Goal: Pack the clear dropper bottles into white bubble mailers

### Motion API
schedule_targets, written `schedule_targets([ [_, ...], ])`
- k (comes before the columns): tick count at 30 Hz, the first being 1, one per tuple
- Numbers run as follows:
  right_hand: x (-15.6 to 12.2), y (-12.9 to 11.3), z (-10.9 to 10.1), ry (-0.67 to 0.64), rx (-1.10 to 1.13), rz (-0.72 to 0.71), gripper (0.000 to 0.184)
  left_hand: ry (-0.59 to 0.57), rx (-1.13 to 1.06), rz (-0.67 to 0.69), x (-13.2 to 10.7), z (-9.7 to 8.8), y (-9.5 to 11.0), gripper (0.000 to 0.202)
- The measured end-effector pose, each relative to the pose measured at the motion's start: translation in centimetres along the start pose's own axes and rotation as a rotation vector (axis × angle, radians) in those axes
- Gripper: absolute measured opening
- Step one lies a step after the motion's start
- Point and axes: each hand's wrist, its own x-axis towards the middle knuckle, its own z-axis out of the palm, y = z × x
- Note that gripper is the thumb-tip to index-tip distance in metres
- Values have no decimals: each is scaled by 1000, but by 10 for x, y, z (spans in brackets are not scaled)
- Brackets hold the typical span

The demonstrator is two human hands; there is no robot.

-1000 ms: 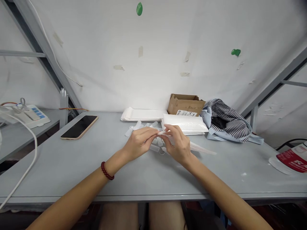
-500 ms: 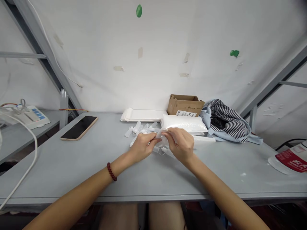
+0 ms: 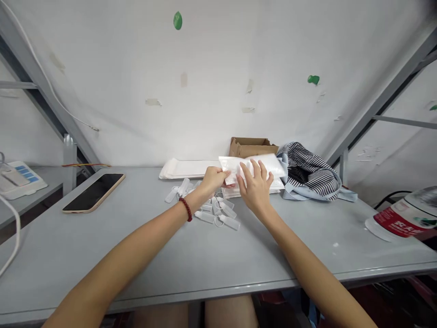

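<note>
A white bubble mailer (image 3: 275, 165) is lifted at a slant above the desk. My left hand (image 3: 214, 178) pinches its left end between thumb and fingers. Across its front my right hand (image 3: 256, 187) lies with the fingers spread, the fingertips against the mailer. Beneath it rests a stack of white mailers (image 3: 232, 193), partly covered by the hands. Several small translucent plastic pieces with ring-like loops (image 3: 229, 222) are scattered below and left of my hands. My left forearm hides some of them.
Behind the hands are another white mailer pile (image 3: 191, 167) and an open cardboard box (image 3: 252, 148). A striped cloth bag (image 3: 314, 173) lies to the right, with a large red-labelled bottle (image 3: 399, 218) beyond. A phone (image 3: 94, 193) lies on the left, near a white cable (image 3: 15, 228).
Both hands were pinching a small whitish item over the plastic pieces. Now the left hand grips a mailer from the pile, and the right hand has spread over it. The view has shifted right.
</note>
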Motion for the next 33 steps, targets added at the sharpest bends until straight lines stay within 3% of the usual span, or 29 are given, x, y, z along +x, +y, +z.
schedule_targets([
  [4, 3, 21, 13, -222, -14, 63, 38, 3, 78, -72, 12, 4, -2, 30],
  [10, 7, 24, 15, -272, -10, 64, 37, 31, 395, -67, 19, -8, -11, 29],
  [13, 9, 21, 14, -313, -31, 53, 38, 98, 646, 21, 22, -37, -11, 27],
  [16, 9, 19, 14, -329, -39, 44, 39, 210, 911, 152, 26, -80, -9, 10],
  [19, 8, 18, 15, -295, -31, 53, 41, 193, 1114, 224, 31, -119, -8, 16],
  [22, 6, 17, 17, -241, -4, 57, 45, 130, 1248, 255, 39, -141, -11, 23],
  [27, 3, 8, 13, -134, 70, 21, 47, 63, 1403, 313, 46, -142, -17, 34],
  [33, -5, -14, -2, -52, 170, -194, 42, 38, 1578, 352, 46, -128, -16, 28],
])
